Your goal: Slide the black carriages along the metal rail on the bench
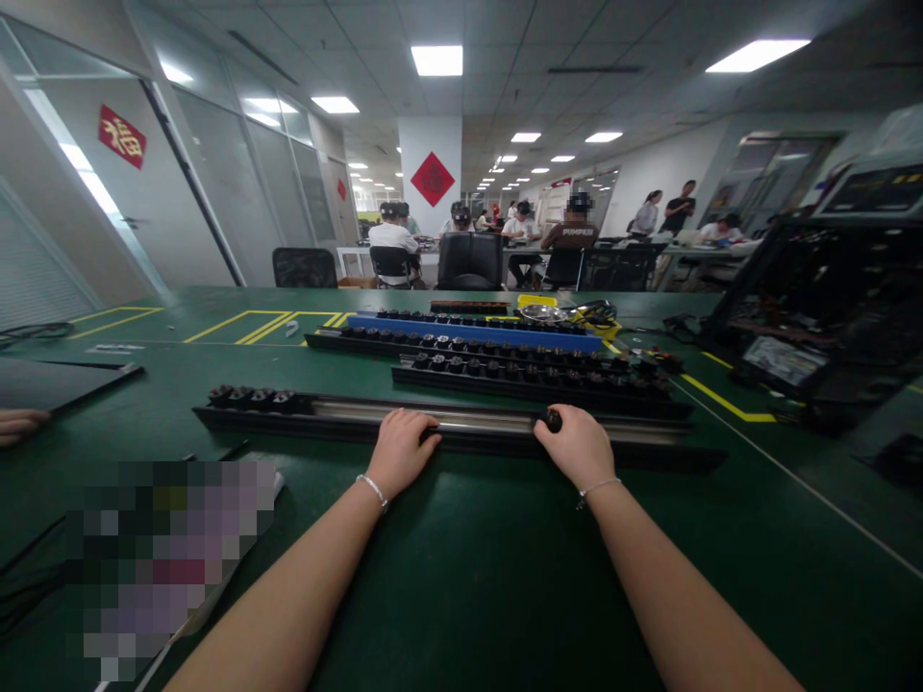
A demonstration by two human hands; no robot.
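A long black channel rail (490, 440) lies across the green table in front of me, with several small black parts (252, 395) lined up at its left end. My left hand (404, 450) rests on the middle of this rail, fingers over its far edge and thumb along the near side. Farther right, my right hand (577, 444) is closed on a small round black part (552, 420), held just at the rail's channel. Behind are two more black rails filled with black parts (534, 371) and a blue rail (476, 332).
Pixelated papers (180, 557) lie at the left front, near a dark flat panel (64, 383) and another person's hand (21, 426). An open black machine case (793, 327) stands at the right. A metal dish (542, 313) and cables sit at the back.
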